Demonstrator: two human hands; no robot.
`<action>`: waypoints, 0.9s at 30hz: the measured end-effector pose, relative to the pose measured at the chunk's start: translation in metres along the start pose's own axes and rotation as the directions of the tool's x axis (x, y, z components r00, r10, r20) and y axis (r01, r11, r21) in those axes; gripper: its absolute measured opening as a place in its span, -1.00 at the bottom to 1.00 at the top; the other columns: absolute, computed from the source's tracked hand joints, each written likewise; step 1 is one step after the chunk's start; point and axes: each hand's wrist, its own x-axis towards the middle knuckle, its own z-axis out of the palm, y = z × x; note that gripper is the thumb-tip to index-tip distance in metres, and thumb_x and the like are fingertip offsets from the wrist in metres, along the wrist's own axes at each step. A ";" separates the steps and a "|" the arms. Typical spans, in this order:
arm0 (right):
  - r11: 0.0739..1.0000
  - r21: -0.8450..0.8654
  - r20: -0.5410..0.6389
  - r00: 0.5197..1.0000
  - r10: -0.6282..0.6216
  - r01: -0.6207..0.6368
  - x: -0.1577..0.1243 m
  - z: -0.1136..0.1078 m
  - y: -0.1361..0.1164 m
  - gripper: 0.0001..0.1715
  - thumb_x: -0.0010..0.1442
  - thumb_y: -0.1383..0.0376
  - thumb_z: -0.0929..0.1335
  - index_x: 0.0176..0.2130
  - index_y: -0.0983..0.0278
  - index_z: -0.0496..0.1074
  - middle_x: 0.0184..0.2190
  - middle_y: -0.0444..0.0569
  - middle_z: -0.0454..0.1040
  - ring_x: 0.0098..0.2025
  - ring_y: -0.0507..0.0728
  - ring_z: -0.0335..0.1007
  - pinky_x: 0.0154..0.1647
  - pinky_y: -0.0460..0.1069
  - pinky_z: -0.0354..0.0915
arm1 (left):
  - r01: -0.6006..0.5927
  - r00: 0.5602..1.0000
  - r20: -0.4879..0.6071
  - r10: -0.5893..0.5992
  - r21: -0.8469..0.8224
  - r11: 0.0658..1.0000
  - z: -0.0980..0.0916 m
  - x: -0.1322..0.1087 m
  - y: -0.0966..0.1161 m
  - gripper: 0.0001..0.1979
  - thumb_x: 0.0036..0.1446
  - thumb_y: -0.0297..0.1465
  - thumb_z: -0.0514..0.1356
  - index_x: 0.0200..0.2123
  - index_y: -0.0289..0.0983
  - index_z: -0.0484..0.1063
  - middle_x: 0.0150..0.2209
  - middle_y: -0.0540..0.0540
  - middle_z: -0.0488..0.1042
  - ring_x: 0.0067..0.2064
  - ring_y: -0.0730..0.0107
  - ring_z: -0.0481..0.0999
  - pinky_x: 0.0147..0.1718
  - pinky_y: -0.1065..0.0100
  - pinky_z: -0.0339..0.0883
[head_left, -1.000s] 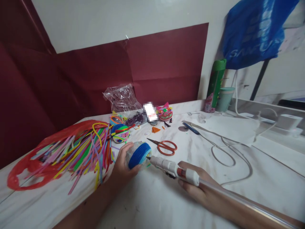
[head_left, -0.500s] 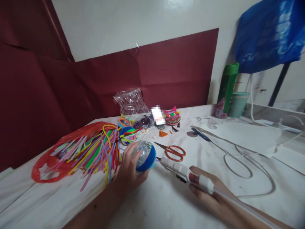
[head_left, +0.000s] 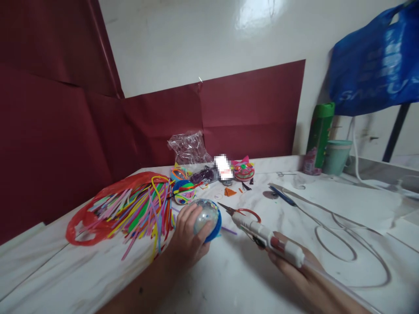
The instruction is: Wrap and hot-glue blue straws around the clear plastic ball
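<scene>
My left hand (head_left: 190, 231) is wrapped round a clear plastic ball (head_left: 209, 214) with blue fuzzy pipe cleaner (head_left: 216, 231) coiled around its right side. Small coloured specks show in or on the clear part. A white hot glue gun (head_left: 252, 229) lies in my right hand (head_left: 291, 261), its nozzle pointing left at the ball, with a gap between them. From the gun's rear runs a pale stick or cord. Beyond the nozzle, red-handled scissors (head_left: 250, 213) lie partly hidden by the gun. A purple pipe cleaner (head_left: 229, 231) rests on the table beside the ball.
On the left, a red plastic bag (head_left: 73, 231) holds many coloured pipe cleaners (head_left: 140, 213). Decorated balls (head_left: 183, 192) and a pink-eared one (head_left: 244, 171) stand behind. A blue-handled tool (head_left: 283, 196) trails a looping cord at right, near a green can (head_left: 320, 139) and cup (head_left: 337, 158).
The ball has turned in my left hand, so more of its clear side faces up and less blue shows. The glue gun has shifted slightly away and now overlaps the scissors. The camera view has shifted.
</scene>
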 end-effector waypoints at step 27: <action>0.976 0.027 0.260 0.941 -0.216 0.217 -0.003 0.005 -0.002 -0.83 0.20 0.37 0.17 -0.44 0.20 0.07 -0.48 -0.17 0.24 -0.47 -0.01 0.23 -0.47 -0.15 0.17 | 0.569 0.746 0.205 -0.633 -0.691 0.447 0.030 -0.017 -0.006 -0.31 -0.16 -0.36 0.33 0.08 -0.23 0.20 0.15 -0.27 0.22 0.24 -0.08 0.17 0.19 -0.10 0.01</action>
